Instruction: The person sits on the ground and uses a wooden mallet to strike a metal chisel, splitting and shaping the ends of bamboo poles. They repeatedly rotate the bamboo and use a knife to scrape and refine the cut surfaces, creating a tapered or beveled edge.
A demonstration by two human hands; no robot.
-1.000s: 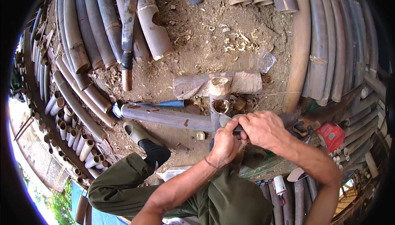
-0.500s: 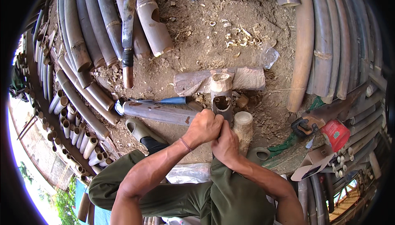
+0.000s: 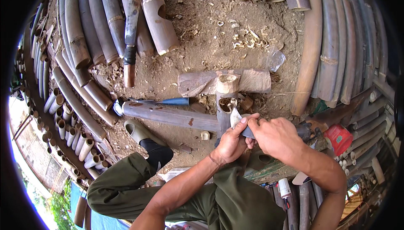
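Observation:
My left hand (image 3: 235, 141) and my right hand (image 3: 275, 136) meet over the near end of a bamboo tube (image 3: 223, 118). Both are closed on a bladed tool (image 3: 235, 117) whose pale, pointed tip lies over the tube beside a hole cut in its wall. The left thumb presses along the blade; the right fingers wrap the tool farther back, hiding most of it. The tube's far end, with a pale shaved rim, rests on a log with bark-like hollows (image 3: 198, 83).
A long bamboo pole (image 3: 172, 114) and a blue-handled tool (image 3: 174, 101) lie to the left. A large sheathed-looking knife (image 3: 131, 32) lies among bamboo lengths. Bamboo stacks flank both sides, with a red container (image 3: 338, 139) at right. Shavings (image 3: 251, 38) and clear plastic (image 3: 275, 59) litter the ground.
My hands have moved right and now hold the bladed tool, which did not show before. The pale bamboo stump beside the tube has gone from view. My right elbow has swung outward.

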